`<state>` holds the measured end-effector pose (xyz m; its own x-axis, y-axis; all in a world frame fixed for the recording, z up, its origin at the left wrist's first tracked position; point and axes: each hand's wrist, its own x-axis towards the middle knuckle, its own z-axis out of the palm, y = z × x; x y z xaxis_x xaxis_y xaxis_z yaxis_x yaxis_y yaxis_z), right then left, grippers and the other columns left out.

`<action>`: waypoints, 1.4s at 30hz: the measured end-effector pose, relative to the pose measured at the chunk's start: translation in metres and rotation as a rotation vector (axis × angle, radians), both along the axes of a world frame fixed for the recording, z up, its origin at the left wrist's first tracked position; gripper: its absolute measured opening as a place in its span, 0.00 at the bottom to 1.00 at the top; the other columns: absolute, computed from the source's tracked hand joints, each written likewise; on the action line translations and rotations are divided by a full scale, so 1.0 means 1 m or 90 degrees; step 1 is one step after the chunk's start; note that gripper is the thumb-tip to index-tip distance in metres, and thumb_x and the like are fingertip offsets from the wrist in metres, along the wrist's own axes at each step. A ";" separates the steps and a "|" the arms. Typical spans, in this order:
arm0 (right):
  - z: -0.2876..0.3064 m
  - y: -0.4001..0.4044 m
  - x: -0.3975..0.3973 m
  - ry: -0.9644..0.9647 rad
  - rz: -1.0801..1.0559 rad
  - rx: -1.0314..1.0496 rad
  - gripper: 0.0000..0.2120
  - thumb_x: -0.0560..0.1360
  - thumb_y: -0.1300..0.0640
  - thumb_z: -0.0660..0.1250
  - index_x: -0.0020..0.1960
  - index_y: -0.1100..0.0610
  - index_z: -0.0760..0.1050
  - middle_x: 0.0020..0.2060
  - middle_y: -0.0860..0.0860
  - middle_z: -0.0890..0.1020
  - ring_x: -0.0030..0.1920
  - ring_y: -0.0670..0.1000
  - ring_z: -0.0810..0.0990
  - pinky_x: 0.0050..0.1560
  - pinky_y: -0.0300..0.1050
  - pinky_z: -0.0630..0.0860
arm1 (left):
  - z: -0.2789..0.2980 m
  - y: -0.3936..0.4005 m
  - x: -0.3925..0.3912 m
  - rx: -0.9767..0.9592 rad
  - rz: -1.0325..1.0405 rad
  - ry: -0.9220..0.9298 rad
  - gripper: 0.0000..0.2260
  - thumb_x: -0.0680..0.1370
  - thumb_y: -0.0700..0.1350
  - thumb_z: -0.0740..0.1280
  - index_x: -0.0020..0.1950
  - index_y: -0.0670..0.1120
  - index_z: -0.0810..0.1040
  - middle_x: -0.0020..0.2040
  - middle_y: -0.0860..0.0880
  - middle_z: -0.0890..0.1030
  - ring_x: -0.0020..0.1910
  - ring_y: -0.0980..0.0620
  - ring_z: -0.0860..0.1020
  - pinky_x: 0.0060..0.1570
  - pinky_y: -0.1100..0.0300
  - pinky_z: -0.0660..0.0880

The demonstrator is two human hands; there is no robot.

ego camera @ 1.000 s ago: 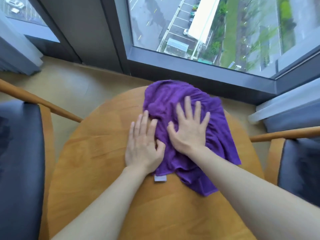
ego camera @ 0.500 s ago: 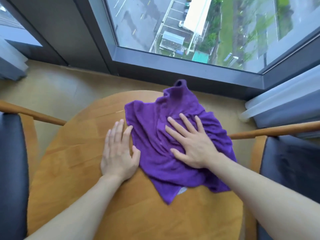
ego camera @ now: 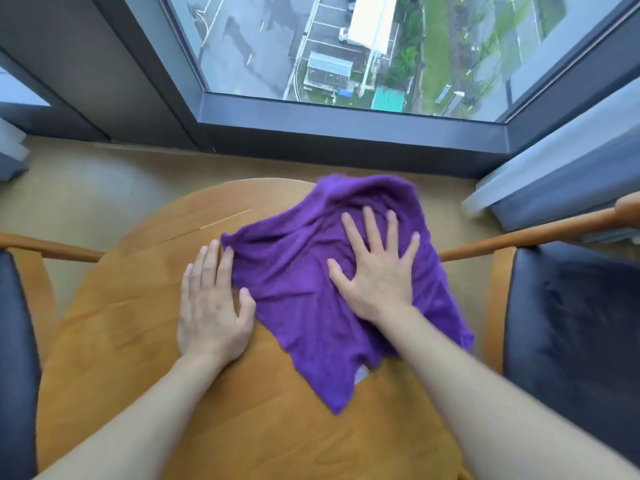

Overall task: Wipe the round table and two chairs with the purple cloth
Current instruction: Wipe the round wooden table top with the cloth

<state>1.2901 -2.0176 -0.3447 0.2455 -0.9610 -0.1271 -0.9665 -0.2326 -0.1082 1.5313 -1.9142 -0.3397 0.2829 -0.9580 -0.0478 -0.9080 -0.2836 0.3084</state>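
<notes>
Right hand (ego camera: 377,271) flat, splayed on purple cloth (ego camera: 301,299); left hand (ego camera: 211,306) flat on bench (ego camera: 138,341), gripping nothing; press evenly, overlap strokes.

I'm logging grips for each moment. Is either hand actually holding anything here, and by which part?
Nothing is held. The right hand presses flat, fingers spread, on the middle of the purple cloth; the left hand lies flat on the table at the cloth's left edge.

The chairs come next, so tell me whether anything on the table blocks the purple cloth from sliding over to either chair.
Nothing visible does. The purple cloth lies under the flat right hand, the left hand rests on the round table beside it, and no object sits between the cloth and either chair.
</notes>
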 end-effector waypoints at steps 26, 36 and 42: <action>0.006 0.203 -0.022 -0.021 0.033 0.015 0.34 0.77 0.43 0.56 0.82 0.48 0.56 0.83 0.48 0.51 0.83 0.59 0.47 0.76 0.73 0.50 | 0.012 0.059 -0.053 0.259 -0.301 0.059 0.56 0.67 0.73 0.69 0.81 0.61 0.34 0.76 0.47 0.22 0.76 0.47 0.22 0.77 0.48 0.30; 0.012 0.218 0.012 -0.049 -0.266 0.006 0.38 0.75 0.43 0.56 0.83 0.49 0.53 0.84 0.51 0.51 0.83 0.60 0.47 0.78 0.69 0.45 | 0.016 0.057 -0.042 0.271 -0.303 0.087 0.60 0.57 0.81 0.62 0.80 0.64 0.35 0.76 0.52 0.22 0.76 0.52 0.22 0.74 0.55 0.26; 0.005 0.210 -0.033 -0.017 -0.049 0.004 0.37 0.75 0.37 0.57 0.83 0.43 0.54 0.83 0.44 0.53 0.83 0.55 0.48 0.76 0.73 0.47 | 0.021 0.057 -0.044 0.266 -0.301 0.098 0.55 0.59 0.75 0.62 0.81 0.64 0.38 0.78 0.51 0.24 0.76 0.52 0.23 0.76 0.54 0.29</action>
<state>1.2566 -1.8074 -0.3395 0.1735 -0.9765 -0.1277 -0.9785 -0.1563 -0.1347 1.4872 -1.8571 -0.3191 -0.2051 -0.8693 -0.4497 -0.9185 0.0124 0.3951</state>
